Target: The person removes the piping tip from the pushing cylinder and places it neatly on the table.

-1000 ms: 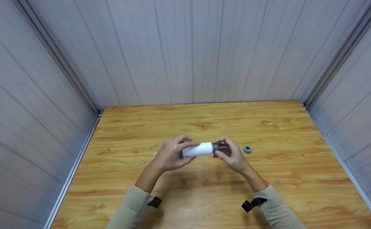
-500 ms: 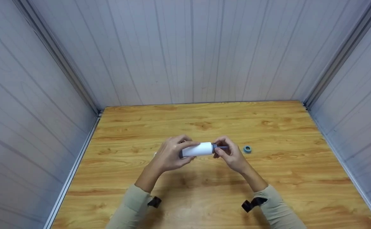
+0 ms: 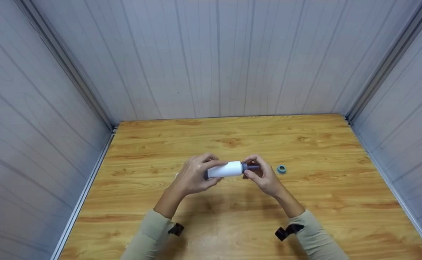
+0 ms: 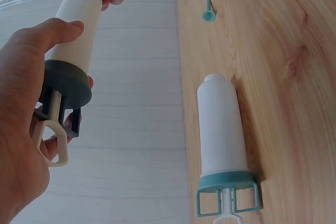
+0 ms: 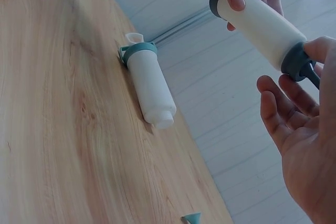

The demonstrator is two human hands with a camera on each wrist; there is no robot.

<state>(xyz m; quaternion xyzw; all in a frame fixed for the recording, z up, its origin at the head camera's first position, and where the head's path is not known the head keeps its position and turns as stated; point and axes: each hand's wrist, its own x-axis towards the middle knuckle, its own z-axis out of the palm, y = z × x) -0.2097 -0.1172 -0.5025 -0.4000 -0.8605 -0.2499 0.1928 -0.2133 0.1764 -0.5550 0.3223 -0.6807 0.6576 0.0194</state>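
I'm watching from a distance as the left hand (image 3: 196, 176) is gripping the white tube (image 3: 226, 169) near its dark collar (image 4: 68, 82), thumb lying along the barrel and fingers curling behind it. The right hand (image 3: 265, 177) is pinching the dark nozzle cap (image 5: 295, 62) between thumb and fingertips, its lower fingers bending loosely and holding nothing. Between them the tube is hanging nearly level above the wooden table (image 3: 232, 141), cap end toward the right. The cap is worrying me most: if those fingertips are pushing off-axis, it could be sitting crooked, and I cannot tell from any view whether it is fully seated. Only fingertips are steadying it, so a slip could be twisting nothing but air. If the left grip is running too light, the barrel could be turning along with the cap. The white loop handle (image 4: 62, 145) is also hanging beside the left palm (an easy thing to be overlooking), and a nudge there could be shifting the plunger. Below, a second tube (image 4: 220, 129) is lying on its side, with the teal nozzle (image 4: 209, 13) and teal ring (image 3: 281, 169) resting apart from it; something dropping there could be sending them rolling.
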